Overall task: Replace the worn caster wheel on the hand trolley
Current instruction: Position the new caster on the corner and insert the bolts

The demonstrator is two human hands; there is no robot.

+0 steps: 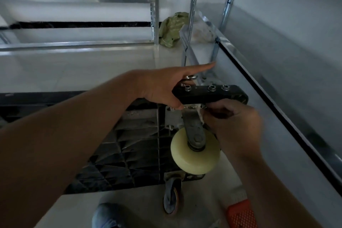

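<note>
The black hand trolley [129, 150] lies upturned on the floor with its ribbed underside showing. My left hand [161, 87] grips its raised black edge [209, 94], where three bolt heads show, and the index finger sticks out straight. Under that edge a cream caster wheel [194, 161] hangs in a grey metal fork [193, 126]. My right hand [235, 126] is curled around the top of the caster by its mounting plate; what its fingertips pinch is hidden. A dark grey worn wheel [173, 196] lies on the floor below.
An orange perforated object [240, 214] sits at the bottom right, and my knee in jeans [109, 214] is at the bottom edge. Metal shelving posts [155, 5] and a crumpled green bag [172, 29] stand behind. A grey wall panel [277, 89] runs close along the right.
</note>
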